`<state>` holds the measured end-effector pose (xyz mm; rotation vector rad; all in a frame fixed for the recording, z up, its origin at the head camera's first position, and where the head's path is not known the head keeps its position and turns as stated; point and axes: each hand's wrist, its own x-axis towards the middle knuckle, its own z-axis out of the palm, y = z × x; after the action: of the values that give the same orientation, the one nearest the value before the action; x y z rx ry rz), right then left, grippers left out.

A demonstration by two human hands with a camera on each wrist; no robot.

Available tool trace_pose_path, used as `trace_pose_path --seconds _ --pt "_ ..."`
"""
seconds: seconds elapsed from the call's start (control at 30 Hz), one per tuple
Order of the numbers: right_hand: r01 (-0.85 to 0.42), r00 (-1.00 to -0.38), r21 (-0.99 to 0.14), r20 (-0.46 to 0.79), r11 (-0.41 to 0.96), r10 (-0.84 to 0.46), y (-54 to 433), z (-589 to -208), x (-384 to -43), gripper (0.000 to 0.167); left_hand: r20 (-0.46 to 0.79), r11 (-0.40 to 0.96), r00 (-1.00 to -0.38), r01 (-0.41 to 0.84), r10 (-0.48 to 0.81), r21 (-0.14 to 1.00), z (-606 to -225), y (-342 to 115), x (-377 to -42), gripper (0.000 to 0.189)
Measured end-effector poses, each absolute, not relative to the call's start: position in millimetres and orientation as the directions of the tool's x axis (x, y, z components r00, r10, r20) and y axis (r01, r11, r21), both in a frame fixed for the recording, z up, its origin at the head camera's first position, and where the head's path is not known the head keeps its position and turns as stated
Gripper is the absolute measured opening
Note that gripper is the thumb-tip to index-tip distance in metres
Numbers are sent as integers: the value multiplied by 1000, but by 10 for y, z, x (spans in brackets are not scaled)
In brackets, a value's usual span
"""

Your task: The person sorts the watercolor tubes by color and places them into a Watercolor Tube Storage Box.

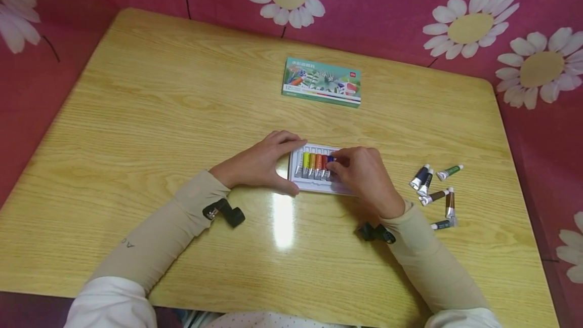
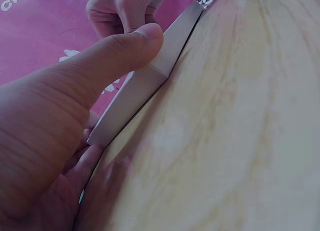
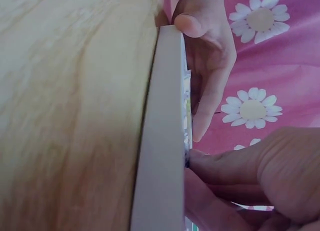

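A white plastic tray (image 1: pixel 314 185) of small paint tubes lies in the middle of the table. Across its left end my left hand (image 1: pixel 264 163) holds it, thumb at the near corner and fingers at the far one. Yellow, ochre, orange and red tubes (image 1: pixel 318 165) lie side by side in its slots. My right hand (image 1: pixel 366 173) pinches a blue paint tube (image 1: pixel 330 159) beside the red one, between thumb and fingers. That hand covers the tray's right part. In the right wrist view, the right fingertips (image 3: pixel 200 163) are at the tray's rim.
Several loose paint tubes, among them a green tube (image 1: pixel 450 172), a brown tube (image 1: pixel 434 197) and a black tube (image 1: pixel 419 176), lie right of my right hand. A closed teal paint box (image 1: pixel 321 82) lies farther back. Pink flowered cloth (image 1: pixel 373 9) borders the table's far edge.
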<state>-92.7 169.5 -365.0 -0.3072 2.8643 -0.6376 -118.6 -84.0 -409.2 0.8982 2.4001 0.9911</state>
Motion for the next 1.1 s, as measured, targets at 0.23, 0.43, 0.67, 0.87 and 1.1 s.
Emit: trace_pose_path --seconds 0.23,0.43,0.67,0.87,1.1 --pt "-168 -958 -445 -136 880 -252 1713 -3665 -932 28 -109 541 -716 409 690 735 -4083 -831 -1184 112" --pt "-177 -952 -446 -149 877 -268 1731 -3670 -964 26 -110 543 -716 411 690 733 -4096 -828 -1189 111" --pt "-175 -951 -450 -154 876 -269 1736 -3680 -989 25 -107 546 -717 416 689 727 -4102 -837 -1185 111" --pt "-179 -949 -436 -158 882 -271 1734 -3689 -996 25 -105 549 -720 417 686 724 -4111 -831 -1187 112" --pt "-189 -948 -437 -151 879 -279 1742 -3683 -996 25 -94 544 -719 426 688 723 -4110 -836 -1196 112"
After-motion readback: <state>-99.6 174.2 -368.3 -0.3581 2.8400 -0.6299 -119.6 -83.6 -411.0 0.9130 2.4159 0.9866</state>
